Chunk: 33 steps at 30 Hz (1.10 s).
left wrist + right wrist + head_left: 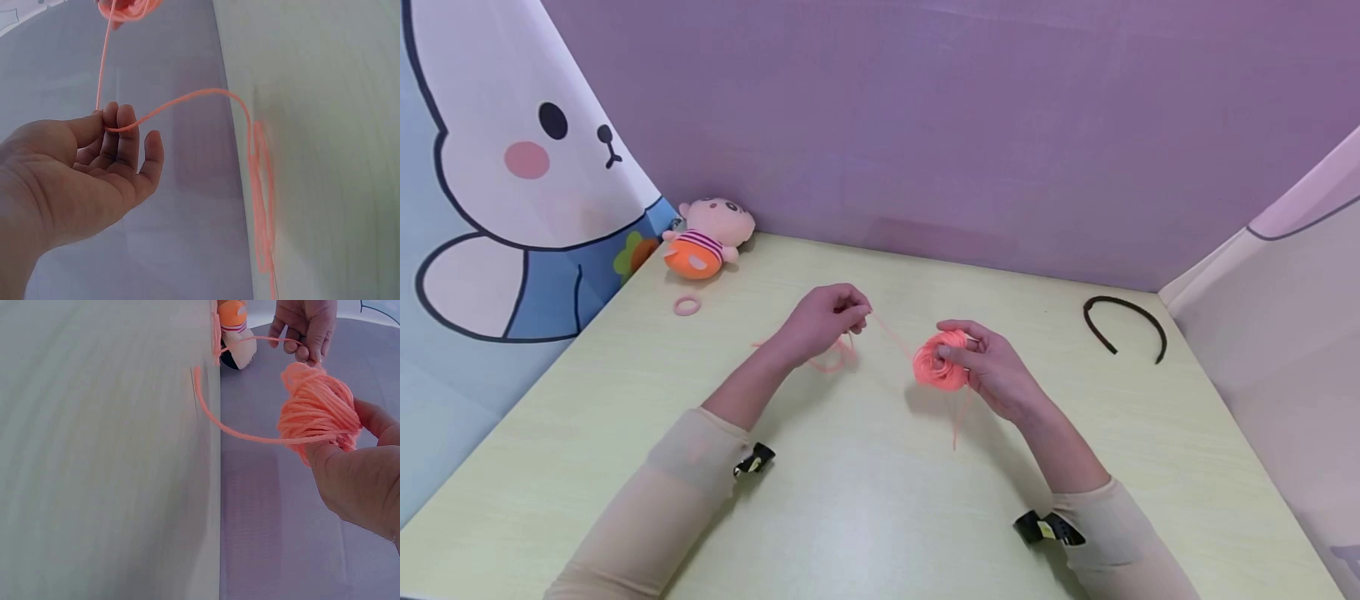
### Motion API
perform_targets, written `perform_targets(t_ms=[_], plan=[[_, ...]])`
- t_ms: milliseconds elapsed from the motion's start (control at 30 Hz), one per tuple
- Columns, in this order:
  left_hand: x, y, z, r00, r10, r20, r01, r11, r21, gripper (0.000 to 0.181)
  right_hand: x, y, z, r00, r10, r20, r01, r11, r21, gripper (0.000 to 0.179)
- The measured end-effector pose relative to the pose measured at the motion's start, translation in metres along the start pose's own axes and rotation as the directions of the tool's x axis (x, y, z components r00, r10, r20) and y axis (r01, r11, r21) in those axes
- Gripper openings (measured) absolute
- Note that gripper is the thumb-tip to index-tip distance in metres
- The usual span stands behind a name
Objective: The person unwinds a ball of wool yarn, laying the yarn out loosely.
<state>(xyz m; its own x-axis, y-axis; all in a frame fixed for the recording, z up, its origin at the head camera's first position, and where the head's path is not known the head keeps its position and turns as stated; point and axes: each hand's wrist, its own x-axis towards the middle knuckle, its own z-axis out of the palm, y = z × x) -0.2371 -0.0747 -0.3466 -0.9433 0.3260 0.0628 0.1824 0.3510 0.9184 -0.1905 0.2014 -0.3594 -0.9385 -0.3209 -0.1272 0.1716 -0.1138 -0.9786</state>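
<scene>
My right hand (996, 371) holds a wound ball of coral-pink yarn (934, 367) above the table, thumb on its near face and fingers behind. In the right wrist view the ball (319, 409) shows its wrapped strands, and a loose tail hangs from it toward the tabletop. My left hand (826, 321) pinches the strand of yarn (102, 69) between thumb and forefinger; the strand runs taut from there to the ball. Past the pinch, the slack yarn (212, 91) curves down to a few loose loops (261, 194) on the table below the left hand.
A plush doll (703, 237) in orange and stripes sits at the back left corner, with a pink ring (687, 305) in front of it. To the right lies a dark headband (1123, 302). A purple cloth wall (925, 125) borders the table (865, 517) behind.
</scene>
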Motion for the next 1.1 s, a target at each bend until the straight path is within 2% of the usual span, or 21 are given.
perform_targets(t_ms=[300,567,900,1100], plan=[[0.006,-0.012,-0.014,0.995,-0.029,-0.092,0.028,1.000,-0.012,0.014,0.001,0.001,-0.001,1.000,0.006,0.002,-0.006,1.000,0.002,0.050],[0.007,-0.018,-0.028,0.984,-0.065,-0.163,0.059,0.997,-0.039,0.016,0.001,0.001,-0.001,1.000,0.006,0.002,-0.006,1.000,0.000,0.049],[0.008,-0.023,-0.047,0.955,-0.142,-0.261,0.133,0.990,-0.055,0.023,0.000,0.001,-0.001,1.000,0.000,0.006,0.000,1.000,-0.007,0.049],[0.006,-0.024,-0.057,0.931,-0.173,-0.321,0.157,0.985,-0.074,0.026,0.001,0.001,-0.001,1.000,0.002,0.003,-0.002,1.000,-0.011,0.051]])
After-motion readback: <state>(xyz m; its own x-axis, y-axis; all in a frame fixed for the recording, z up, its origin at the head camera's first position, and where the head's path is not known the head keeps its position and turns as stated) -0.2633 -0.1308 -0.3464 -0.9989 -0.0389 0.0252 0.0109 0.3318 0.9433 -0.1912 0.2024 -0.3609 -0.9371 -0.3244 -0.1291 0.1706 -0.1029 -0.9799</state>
